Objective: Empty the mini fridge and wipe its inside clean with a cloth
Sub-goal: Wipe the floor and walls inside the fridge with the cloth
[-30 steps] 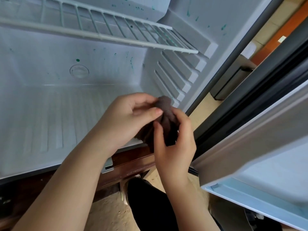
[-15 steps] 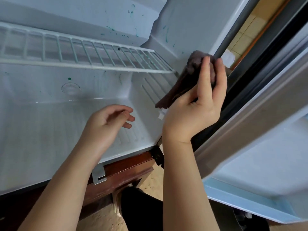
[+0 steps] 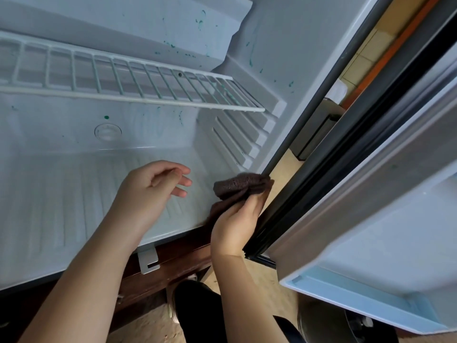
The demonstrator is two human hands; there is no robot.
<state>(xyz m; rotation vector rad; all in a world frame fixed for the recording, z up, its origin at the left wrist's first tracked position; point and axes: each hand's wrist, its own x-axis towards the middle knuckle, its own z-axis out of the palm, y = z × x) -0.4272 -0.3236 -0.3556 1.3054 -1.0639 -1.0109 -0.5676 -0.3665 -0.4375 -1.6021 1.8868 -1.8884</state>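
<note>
Head view shows the mini fridge point(image 3: 61, 199) already emptied: nothing stands on its ribbed floor or on the wire shelf point(image 3: 123, 80), so the first half of the task looks done. Wiping is under way but, by my judgement, far from finished. Green specks point(image 3: 199, 21) dot the top panel and right wall toward 12 and 1 o'clock, and a green dot point(image 3: 106, 117) with faint smears marks the back wall near 10 o'clock.

The right hand point(image 3: 236, 225) has its grip closed round a bunched brown cloth point(image 3: 241, 185). It holds the cloth at the floor's front right corner, about 4 o'clock of the compartment, apparently touching the cabinet edge beside the black door seal point(image 3: 321, 189). The left hand point(image 3: 148, 191) hovers over the floor at the cloth's 9 o'clock, fingers loosely curled, its grip holding nothing.

The walls, top panel and shelf remain to be wiped.
</note>
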